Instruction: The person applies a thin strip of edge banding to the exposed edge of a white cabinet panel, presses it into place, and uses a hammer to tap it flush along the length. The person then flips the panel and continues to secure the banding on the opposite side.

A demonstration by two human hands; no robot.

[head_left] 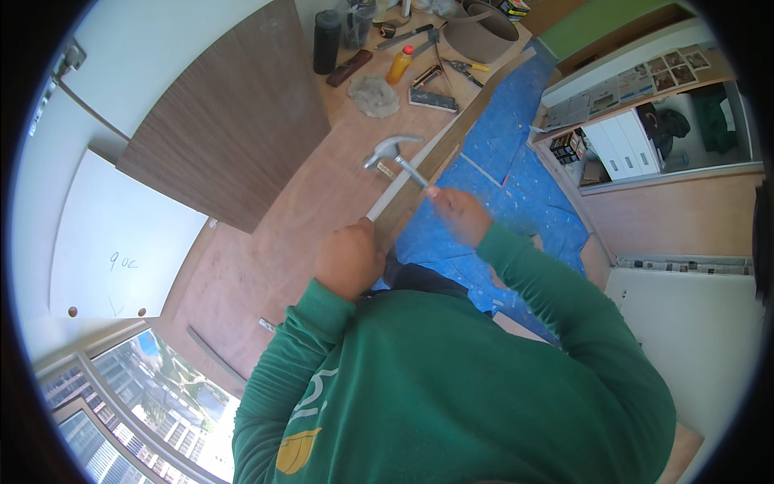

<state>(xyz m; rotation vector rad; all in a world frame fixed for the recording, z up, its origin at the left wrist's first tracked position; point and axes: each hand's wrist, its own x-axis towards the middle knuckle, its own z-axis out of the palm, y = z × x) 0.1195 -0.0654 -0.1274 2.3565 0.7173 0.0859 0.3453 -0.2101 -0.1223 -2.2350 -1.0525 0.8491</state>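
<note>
My right hand (pixel 459 214), slightly blurred, is closed round the handle of a claw hammer (pixel 393 150). The hammer's metal head is raised over the wooden tabletop (pixel 274 266), near its front edge. Along that edge runs a thin white edging strip (pixel 413 175), beside the brown wood-grain front face (pixel 403 211). At the near end of this strip my left hand (pixel 348 256) is closed, its thumb side against the strip. Its fingertips are mostly hidden. A small labelled piece (pixel 386 171) lies on the tabletop close to the hammer head.
Farther along the tabletop are an orange bottle (pixel 399 64), a crumpled plastic bag (pixel 373 96), a sanding block (pixel 433 100), pliers (pixel 466 71) and a black tumbler (pixel 326 42). A dark wood-grain panel (pixel 234 113) leans at left. Blue sheeting (pixel 516 161) covers the floor at right.
</note>
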